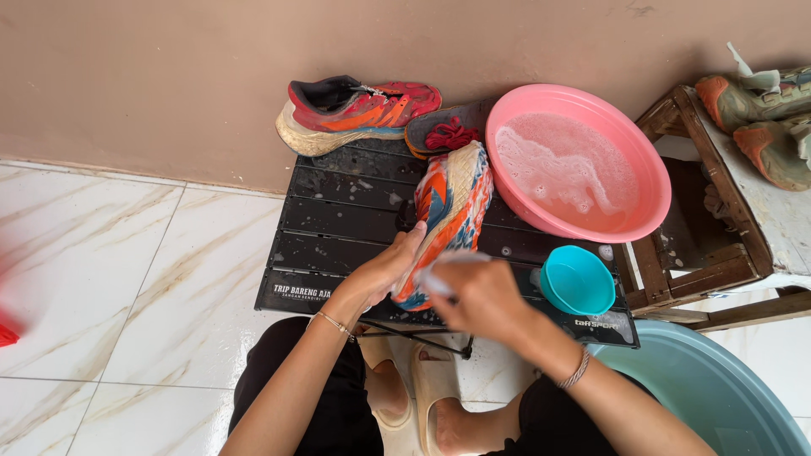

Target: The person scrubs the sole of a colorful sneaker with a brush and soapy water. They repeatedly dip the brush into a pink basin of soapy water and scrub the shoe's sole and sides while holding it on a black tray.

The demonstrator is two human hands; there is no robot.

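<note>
An orange, blue and white running shoe (450,209) lies sole-up on a low black slatted table (338,211). My left hand (382,270) grips its near end from the left side. My right hand (477,295) is closed around a pale brush (439,274), blurred with motion, pressed against the shoe's near end. The matching red and orange shoe (355,111) leans against the wall at the back of the table.
A pink basin (650,169) of soapy water sits on the table's right. A small teal bowl (577,280) stands by my right hand. A dark insole with red laces (446,131), a wooden stool (718,219) with grey-orange shoes (756,101), and a blue-grey tub (718,397) are nearby.
</note>
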